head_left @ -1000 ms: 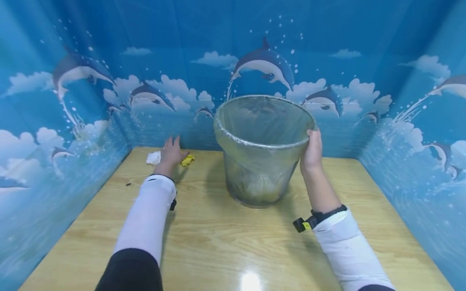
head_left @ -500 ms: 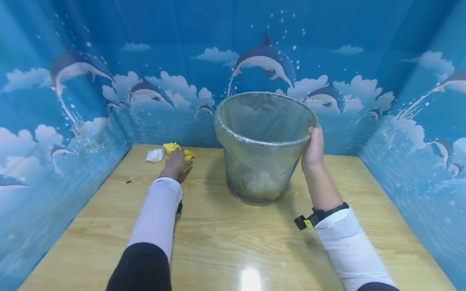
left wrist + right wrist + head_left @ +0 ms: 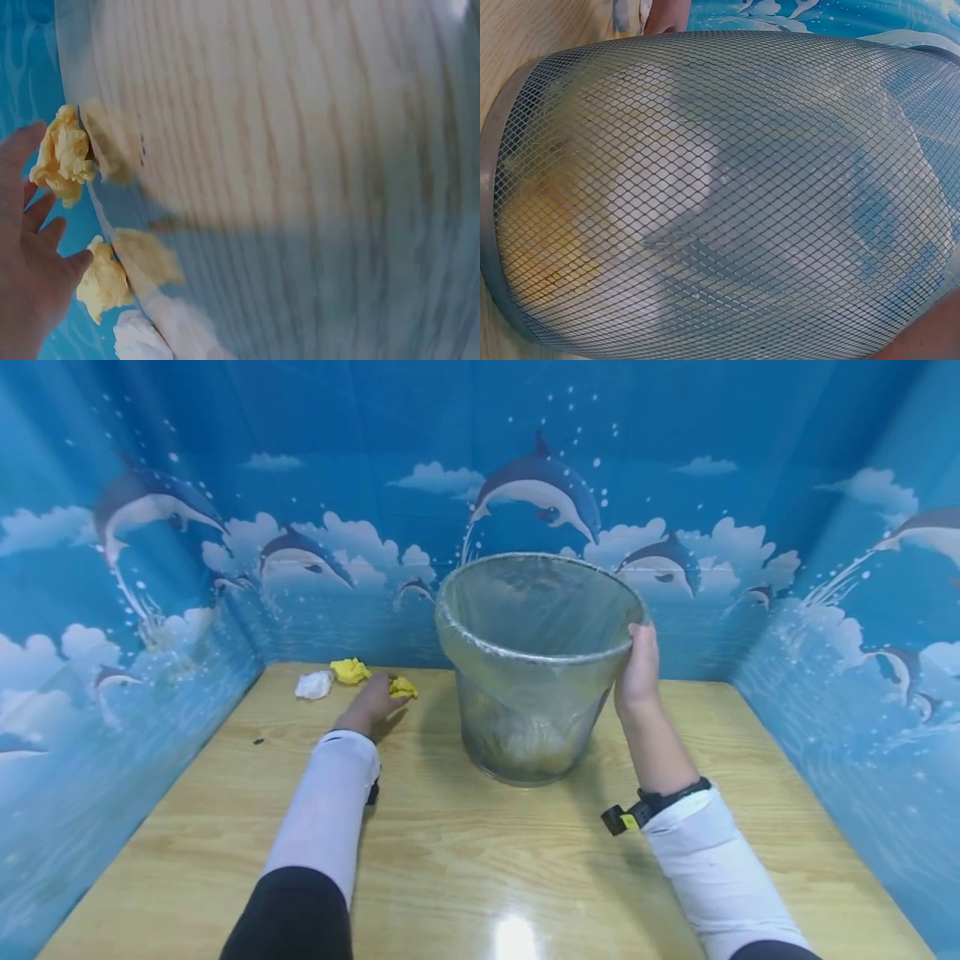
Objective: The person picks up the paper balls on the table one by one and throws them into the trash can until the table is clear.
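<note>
A mesh wastebasket with a clear plastic liner folded over its rim stands at mid-table, slightly tilted. My right hand holds it at the right, thumb at the rim and fingers along the outside. Through the mesh in the right wrist view, yellow and white crumpled pieces show at the bottom. Left of the basket, my left hand pinches a crumpled yellow paper ball at the table's back edge, thumb and forefinger about it, other fingers spread. A second yellow paper ball lies just left of this hand.
A crumpled white paper ball lies at the back left, beside the second yellow one. A small dark speck marks the wooden table at left. A blue dolphin-print curtain encloses the back and sides.
My left hand has moved right, away from the white and left yellow paper balls, to the right yellow one, now slightly shifted right. My right hand keeps hold of the wastebasket.
</note>
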A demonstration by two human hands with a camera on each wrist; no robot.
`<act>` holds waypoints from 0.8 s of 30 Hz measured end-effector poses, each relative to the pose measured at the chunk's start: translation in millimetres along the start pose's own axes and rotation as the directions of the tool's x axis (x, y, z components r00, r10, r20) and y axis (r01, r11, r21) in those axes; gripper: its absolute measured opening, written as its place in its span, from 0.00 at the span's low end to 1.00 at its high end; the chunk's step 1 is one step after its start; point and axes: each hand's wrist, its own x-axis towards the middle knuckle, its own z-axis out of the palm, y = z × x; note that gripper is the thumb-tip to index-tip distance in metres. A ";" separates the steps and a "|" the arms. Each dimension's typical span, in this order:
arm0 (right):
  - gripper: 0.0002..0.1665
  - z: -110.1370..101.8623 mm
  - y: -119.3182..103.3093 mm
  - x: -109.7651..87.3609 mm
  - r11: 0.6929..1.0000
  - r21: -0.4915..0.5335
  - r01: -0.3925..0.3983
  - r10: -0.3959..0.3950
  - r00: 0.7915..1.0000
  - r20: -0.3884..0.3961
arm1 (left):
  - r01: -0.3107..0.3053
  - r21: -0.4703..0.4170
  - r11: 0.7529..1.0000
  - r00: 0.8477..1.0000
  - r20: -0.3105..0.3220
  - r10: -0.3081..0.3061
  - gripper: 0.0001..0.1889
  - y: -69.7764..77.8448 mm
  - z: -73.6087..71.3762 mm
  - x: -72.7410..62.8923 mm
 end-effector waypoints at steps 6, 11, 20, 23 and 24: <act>0.33 0.4 0.5 1.0 1.000 -0.004 0.003 -0.003 1.000 -0.014 | -0.034 -0.015 0.999 0.999 0.042 0.035 0.33 11.6 9.7 1.5; 0.34 0.6 2.1 1.7 1.000 0.012 0.020 -0.021 1.000 0.004 | -0.082 0.019 0.996 0.995 0.050 0.081 0.29 20.6 20.1 1.1; 0.33 0.2 2.8 1.6 0.999 0.023 0.043 -0.043 0.999 0.015 | -0.058 0.063 0.996 0.996 0.067 0.054 0.28 28.3 26.5 4.2; 0.34 -0.1 2.3 2.2 0.999 0.020 0.036 -0.036 0.999 0.009 | -0.053 0.064 0.997 0.997 0.061 0.049 0.27 30.2 25.6 4.0; 0.34 -0.3 2.1 2.2 0.999 0.016 0.032 -0.032 0.999 0.009 | -0.061 0.077 0.995 0.997 0.056 0.057 0.26 30.5 25.6 3.9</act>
